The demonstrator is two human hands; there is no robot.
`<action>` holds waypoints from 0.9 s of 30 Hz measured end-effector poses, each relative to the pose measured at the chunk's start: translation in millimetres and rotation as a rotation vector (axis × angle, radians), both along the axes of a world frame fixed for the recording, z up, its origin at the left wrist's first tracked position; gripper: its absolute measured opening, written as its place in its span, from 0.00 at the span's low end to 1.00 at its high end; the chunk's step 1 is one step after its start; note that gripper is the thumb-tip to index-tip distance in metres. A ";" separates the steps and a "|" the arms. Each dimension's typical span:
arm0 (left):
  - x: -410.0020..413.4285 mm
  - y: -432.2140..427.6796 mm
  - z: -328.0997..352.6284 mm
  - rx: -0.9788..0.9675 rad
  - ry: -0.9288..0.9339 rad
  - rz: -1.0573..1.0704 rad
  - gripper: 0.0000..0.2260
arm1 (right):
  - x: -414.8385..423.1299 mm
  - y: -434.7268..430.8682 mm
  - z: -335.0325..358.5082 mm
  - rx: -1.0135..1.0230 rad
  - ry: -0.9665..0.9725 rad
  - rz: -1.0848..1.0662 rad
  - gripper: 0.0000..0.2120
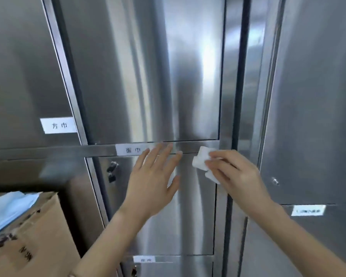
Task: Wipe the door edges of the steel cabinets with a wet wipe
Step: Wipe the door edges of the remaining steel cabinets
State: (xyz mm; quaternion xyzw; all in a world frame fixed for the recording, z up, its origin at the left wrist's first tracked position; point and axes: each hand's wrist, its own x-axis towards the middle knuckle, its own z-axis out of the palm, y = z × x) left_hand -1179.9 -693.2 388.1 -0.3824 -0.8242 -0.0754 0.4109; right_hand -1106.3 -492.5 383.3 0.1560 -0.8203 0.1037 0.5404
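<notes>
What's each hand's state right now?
Left hand: open, flat against the cabinet door.
Right hand: holding the wet wipe.

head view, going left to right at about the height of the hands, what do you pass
cardboard box → padlock → left hand → wet wipe → right hand → small round lock

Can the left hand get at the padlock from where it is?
Probably yes: the left hand lies open on the lower door, the padlock hangs just to its left, bare steel between.
</notes>
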 end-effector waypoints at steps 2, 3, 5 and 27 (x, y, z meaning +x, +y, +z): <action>0.0 24.2 35.2 -0.001 0.061 -0.055 0.21 | 6.9 25.7 31.5 0.029 0.072 -0.075 0.02; -0.2 37.0 50.7 -0.003 0.091 -0.078 0.21 | 9.5 38.8 46.2 0.031 0.093 -0.099 0.02; -1.9 63.1 79.2 -0.008 0.138 -0.108 0.21 | 13.0 63.7 70.2 0.017 0.132 -0.137 0.05; -85.0 225.3 272.6 0.086 0.296 0.023 0.30 | -56.7 205.5 301.9 0.144 0.528 -0.094 0.03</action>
